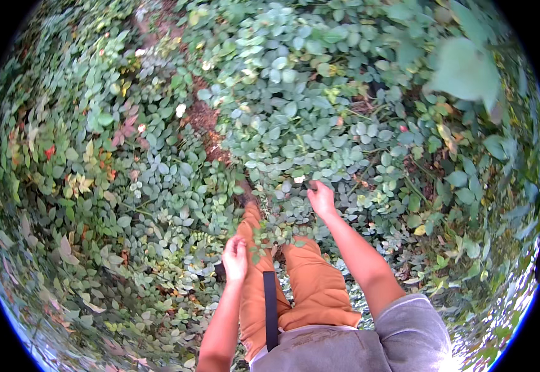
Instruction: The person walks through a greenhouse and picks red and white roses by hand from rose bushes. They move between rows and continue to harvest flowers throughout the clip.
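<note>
My right hand (321, 199) reaches forward into low, rose-like shrubs (270, 111), its fingers curled just right of a small white blossom (299, 179). Something small and dark shows at those fingertips, too unclear to name. Closer to my body, my left hand (235, 256) hovers over my left trouser leg with its fingers bent. Whether it grips anything is not visible. Beside the left wrist is a dark object (220, 272), mostly hidden. A black strap (270, 307) hangs down the front of my orange-brown trousers (316, 283).
Dense foliage surrounds both legs. A narrow strip of reddish-brown soil (203, 114) runs ahead between the bushes. White blossoms (180, 110) and a red flower (50, 151) dot the left side. One large blurred leaf (467, 69) hangs close to the camera at upper right.
</note>
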Tool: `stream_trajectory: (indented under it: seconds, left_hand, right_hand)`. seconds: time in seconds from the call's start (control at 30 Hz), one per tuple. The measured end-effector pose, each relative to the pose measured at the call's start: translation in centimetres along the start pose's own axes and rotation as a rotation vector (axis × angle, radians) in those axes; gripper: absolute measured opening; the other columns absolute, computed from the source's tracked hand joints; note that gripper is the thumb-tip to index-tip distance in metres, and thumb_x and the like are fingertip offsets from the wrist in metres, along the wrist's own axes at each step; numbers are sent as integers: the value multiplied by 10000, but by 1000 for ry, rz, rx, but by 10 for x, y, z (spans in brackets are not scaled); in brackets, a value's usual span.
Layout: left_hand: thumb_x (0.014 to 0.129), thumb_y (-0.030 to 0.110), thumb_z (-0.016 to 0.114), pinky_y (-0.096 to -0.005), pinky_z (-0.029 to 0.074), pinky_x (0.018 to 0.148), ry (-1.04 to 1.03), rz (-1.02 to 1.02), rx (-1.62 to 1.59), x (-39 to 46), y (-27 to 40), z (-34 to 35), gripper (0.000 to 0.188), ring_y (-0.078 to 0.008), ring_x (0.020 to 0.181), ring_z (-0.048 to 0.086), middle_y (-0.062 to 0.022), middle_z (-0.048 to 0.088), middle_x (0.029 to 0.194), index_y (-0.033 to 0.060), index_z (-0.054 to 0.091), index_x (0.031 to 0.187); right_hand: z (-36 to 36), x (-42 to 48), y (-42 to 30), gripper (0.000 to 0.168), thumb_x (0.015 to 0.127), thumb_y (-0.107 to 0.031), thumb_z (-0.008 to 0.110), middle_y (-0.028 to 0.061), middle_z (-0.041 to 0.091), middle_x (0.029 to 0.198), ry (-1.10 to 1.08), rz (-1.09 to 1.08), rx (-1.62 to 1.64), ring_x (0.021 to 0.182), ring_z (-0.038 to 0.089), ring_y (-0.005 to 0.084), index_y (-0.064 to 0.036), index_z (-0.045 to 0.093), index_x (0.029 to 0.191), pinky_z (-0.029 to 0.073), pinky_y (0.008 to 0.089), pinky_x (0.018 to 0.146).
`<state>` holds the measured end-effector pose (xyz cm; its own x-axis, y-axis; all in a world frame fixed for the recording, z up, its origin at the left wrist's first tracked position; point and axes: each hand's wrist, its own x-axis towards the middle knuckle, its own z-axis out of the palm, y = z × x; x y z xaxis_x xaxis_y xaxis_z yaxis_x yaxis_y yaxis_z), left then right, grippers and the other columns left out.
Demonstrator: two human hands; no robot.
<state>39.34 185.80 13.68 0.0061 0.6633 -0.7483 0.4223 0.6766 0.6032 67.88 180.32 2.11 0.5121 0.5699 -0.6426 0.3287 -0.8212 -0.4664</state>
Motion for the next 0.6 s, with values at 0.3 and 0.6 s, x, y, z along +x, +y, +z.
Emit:
stream_trajectory:
  seconds: [0.3, 0.6]
  left_hand:
    - [851, 179, 504, -404, 478, 727, -93, -204, 486, -34, -40, -9, 188, -358, 782, 607, -180, 626, 825, 74, 619, 957]
    - [806, 96, 512, -372, 477, 736, 84, -103, 357, 0, -41, -30, 153, -311, 818, 608, -131, 637, 846, 70, 620, 911]
  right_hand:
    - [94, 86, 23, 376, 769, -353, 591, 190, 621, 947, 1, 180, -270, 866, 597, 363, -41, 567, 978, 479, 423, 775]
    - [83, 54, -115, 284, 801, -236, 576, 113, 649, 801, -713, 408, 23, 557, 641, 185, 16, 595, 930, 510, 281, 452]
